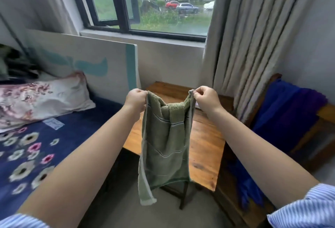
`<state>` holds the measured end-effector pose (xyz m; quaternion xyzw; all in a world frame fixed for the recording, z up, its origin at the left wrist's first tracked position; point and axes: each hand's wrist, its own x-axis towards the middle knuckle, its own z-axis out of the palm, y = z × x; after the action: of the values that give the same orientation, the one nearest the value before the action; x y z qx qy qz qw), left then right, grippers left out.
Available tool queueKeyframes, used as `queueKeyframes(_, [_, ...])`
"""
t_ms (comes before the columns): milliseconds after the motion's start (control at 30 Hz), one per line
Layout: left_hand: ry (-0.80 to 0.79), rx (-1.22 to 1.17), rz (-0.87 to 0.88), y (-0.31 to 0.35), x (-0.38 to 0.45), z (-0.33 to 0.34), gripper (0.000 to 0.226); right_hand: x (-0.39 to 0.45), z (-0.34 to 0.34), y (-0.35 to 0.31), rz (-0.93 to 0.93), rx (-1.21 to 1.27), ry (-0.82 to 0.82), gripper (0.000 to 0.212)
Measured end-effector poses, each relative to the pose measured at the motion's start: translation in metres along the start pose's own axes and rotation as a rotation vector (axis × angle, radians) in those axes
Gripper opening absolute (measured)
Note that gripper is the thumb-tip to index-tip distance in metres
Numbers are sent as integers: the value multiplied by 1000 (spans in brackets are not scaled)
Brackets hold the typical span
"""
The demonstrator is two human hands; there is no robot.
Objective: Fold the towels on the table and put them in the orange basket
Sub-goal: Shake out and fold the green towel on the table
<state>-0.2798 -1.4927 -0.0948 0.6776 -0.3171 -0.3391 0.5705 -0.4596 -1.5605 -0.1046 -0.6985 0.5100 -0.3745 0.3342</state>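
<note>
A green towel (165,142) hangs in the air in front of me, above the wooden table (204,148). My left hand (136,100) pinches its top left corner and my right hand (206,99) pinches its top right corner. The top edge sags between the two hands and the cloth drops down past the table's front edge. No orange basket is in view.
A bed with a dark blue flowered cover (36,148) and a pillow (39,99) lies to the left. A wooden chair draped with blue cloth (290,117) stands to the right. Behind the table are a grey curtain (253,42) and a window (154,4).
</note>
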Motion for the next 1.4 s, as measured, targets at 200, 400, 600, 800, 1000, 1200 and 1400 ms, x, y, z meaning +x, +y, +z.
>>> queueKeyframes(200, [267, -212, -146, -37, 68, -59, 28, 50, 55, 7, 111, 118, -70, 31])
queueKeyframes(400, [333, -178, -171, -58, 148, -68, 29, 129, 96, 33, 257, 91, -26, 33])
queueKeyframes(600, [246, 24, -122, -37, 256, -48, 29, 227, 135, 33, 338, 35, 24, 32])
queueKeyframes(800, [174, -125, -57, 4, 332, -18, 29, 301, 150, 5, 238, 65, 151, 21])
queueKeyframes(1000, [151, -412, -151, -21, 368, -35, 33, 322, 157, 14, 225, 21, 242, 24])
queueKeyframes(1200, [-221, 317, -264, -108, 394, -62, 38, 287, 202, 80, 498, -298, -88, 17])
queueKeyframes(1400, [-631, 975, -410, -178, 402, -88, 43, 212, 254, 134, 814, -491, -341, 37])
